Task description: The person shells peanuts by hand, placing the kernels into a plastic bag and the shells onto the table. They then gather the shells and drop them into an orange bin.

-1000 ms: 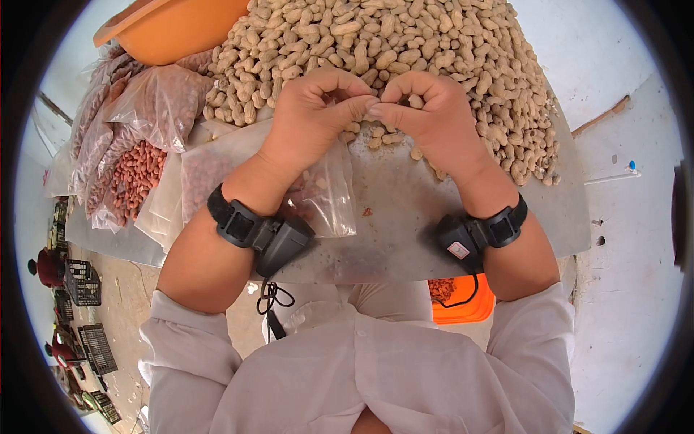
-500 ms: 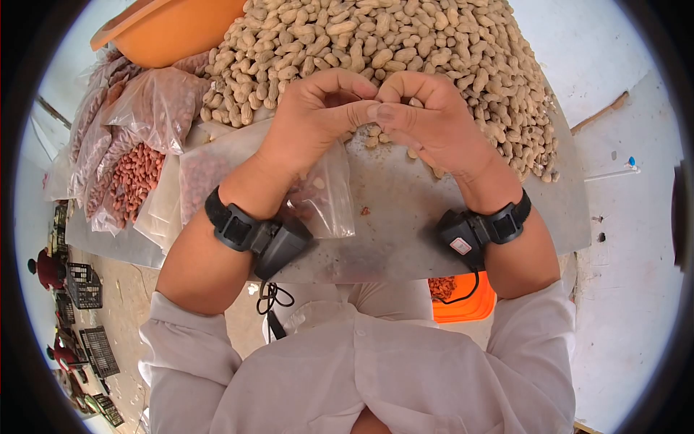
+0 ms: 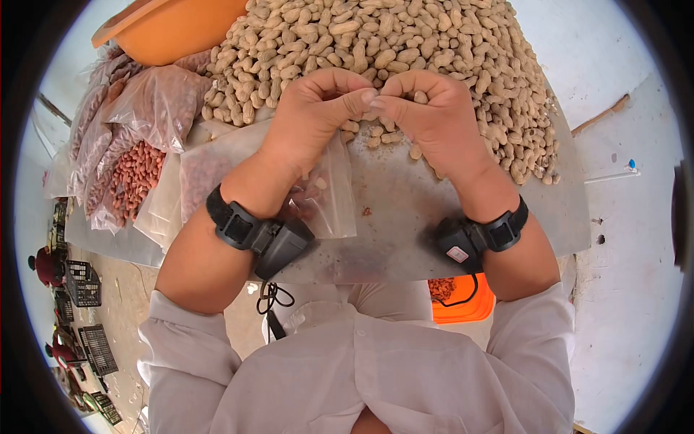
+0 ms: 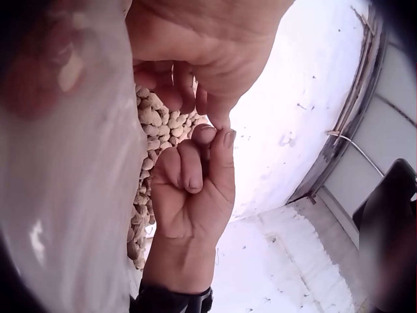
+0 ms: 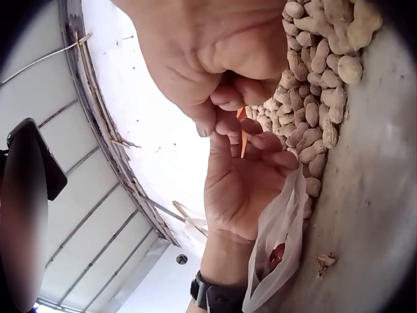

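In the head view, the left hand (image 3: 311,116) and right hand (image 3: 441,119) meet tip to tip at the near edge of the peanut pile (image 3: 405,43). Thumb and forefinger of each pinch at a small piece, seemingly a peanut, which the fingertips almost wholly hide. The left wrist view has the left hand (image 4: 202,45) above and the right hand (image 4: 192,189) below, its other fingers curled. From the right wrist, the right hand (image 5: 221,52) is curled over the left hand (image 5: 244,189), fingertips touching.
Clear bags (image 3: 159,98) of red kernels and an orange basin (image 3: 170,32) stand at the left. A flat plastic bag (image 3: 336,199) lies beside the left forearm on the metal table (image 3: 405,239). An orange container (image 3: 470,307) sits below the table edge.
Both hands stay together over the same spot; their thumbs and fingertips have shifted slightly against each other. The right thumb has tilted a little. The bags and basin have not moved.
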The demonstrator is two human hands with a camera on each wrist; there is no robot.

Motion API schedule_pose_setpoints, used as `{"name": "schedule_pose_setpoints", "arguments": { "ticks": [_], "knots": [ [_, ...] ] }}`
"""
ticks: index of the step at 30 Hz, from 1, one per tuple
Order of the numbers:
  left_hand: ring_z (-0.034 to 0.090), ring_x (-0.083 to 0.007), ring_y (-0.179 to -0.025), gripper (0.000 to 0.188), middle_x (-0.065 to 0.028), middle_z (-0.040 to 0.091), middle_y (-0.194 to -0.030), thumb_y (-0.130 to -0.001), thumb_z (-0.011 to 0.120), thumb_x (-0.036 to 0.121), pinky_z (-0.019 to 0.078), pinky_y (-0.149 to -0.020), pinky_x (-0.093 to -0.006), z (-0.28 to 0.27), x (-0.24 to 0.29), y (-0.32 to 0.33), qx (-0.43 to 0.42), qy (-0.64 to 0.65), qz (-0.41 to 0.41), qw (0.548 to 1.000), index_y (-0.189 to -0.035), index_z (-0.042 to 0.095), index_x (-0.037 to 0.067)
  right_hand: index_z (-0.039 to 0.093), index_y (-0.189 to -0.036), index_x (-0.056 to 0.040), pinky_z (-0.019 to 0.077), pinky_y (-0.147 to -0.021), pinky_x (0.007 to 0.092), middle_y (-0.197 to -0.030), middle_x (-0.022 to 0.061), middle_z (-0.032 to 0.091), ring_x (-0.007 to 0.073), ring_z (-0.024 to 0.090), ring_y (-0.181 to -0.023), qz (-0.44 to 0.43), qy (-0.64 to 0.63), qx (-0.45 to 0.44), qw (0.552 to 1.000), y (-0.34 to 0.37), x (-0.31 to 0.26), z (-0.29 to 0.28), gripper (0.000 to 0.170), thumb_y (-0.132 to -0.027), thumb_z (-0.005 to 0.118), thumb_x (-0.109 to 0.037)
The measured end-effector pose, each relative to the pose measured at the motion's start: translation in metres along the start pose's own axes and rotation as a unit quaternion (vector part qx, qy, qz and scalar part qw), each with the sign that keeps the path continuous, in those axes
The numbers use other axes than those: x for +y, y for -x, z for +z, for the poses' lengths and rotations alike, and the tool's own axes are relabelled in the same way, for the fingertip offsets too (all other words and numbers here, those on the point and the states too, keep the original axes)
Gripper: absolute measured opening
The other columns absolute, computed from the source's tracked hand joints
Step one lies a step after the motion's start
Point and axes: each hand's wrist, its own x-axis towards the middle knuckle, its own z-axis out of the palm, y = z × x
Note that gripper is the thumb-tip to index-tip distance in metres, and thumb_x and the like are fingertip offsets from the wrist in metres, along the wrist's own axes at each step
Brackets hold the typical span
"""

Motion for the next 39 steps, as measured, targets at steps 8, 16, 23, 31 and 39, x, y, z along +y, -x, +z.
{"name": "schedule_pose_setpoints", "arguments": {
  "ticks": [8, 16, 23, 31, 39],
  "knots": [
    [0.051, -0.0071, -0.066, 0.014, -0.0012, 0.06, -0.078, -0.084, 0.063, 0.015, 0.0407, -0.06, -0.019, 0.004, -0.002, 0.001, -0.019, 0.06, -0.021, 0.998, -0.091, 0.062, 0.003, 0.059, -0.084, -0.0004, 0.0294, -0.044, 0.0204, -0.059, -0.0022, 0.048, 0.0052, 0.039, -0.048, 0.073, -0.303, -0.092, 0.946, -0.007, 0.018, -0.004, 0.016, -0.082, 0.064, -0.016],
    [0.047, -0.0075, -0.07, 0.014, 0.0012, 0.054, -0.077, -0.088, 0.056, 0.013, 0.0395, -0.066, -0.0199, 0.003, -0.002, 0.002, -0.053, -0.03, 0.025, 0.998, -0.099, 0.06, 0.004, 0.049, -0.11, -0.0014, 0.0238, -0.044, 0.0198, -0.061, -0.0002, 0.04, 0.0066, 0.028, -0.049, 0.135, -0.313, -0.069, 0.938, -0.01, 0.016, -0.006, 0.04, -0.097, 0.033, -0.036],
    [0.05, -0.0067, -0.077, 0.024, 0.0001, 0.057, -0.082, -0.083, 0.063, 0.009, 0.0403, -0.069, -0.0202, 0.008, 0.0, 0.006, -0.08, -0.278, 0.147, 0.946, -0.106, 0.059, 0.003, 0.044, -0.124, -0.0053, 0.0248, -0.048, 0.0185, -0.074, 0.0004, 0.044, 0.0071, 0.032, -0.058, 0.109, -0.174, -0.048, 0.978, -0.002, 0.014, 0.008, 0.046, -0.096, 0.03, -0.039],
    [0.052, -0.0055, -0.066, 0.019, -0.0033, 0.063, -0.08, -0.081, 0.066, 0.011, 0.042, -0.059, -0.0184, 0.006, -0.009, -0.001, 0.041, -0.039, 0.081, 0.995, -0.097, 0.062, 0.0, 0.059, -0.109, 0.0009, 0.0425, -0.06, 0.0192, -0.077, 0.0008, 0.06, 0.0063, 0.053, -0.067, 0.013, -0.089, -0.015, 0.996, -0.009, 0.022, -0.001, 0.034, -0.085, 0.06, -0.024],
    [0.06, -0.0108, -0.077, 0.019, -0.0059, 0.064, -0.085, -0.083, 0.063, 0.009, 0.0483, -0.067, -0.0219, 0.011, -0.005, 0.002, 0.018, 0.061, 0.067, 0.996, -0.098, 0.061, -0.002, 0.062, -0.099, 0.003, 0.0473, -0.068, 0.0223, -0.084, 0.0054, 0.065, 0.009, 0.059, -0.075, -0.02, -0.002, -0.004, 1.0, -0.006, 0.022, 0.001, 0.023, -0.081, 0.061, -0.011]
  ]
}}
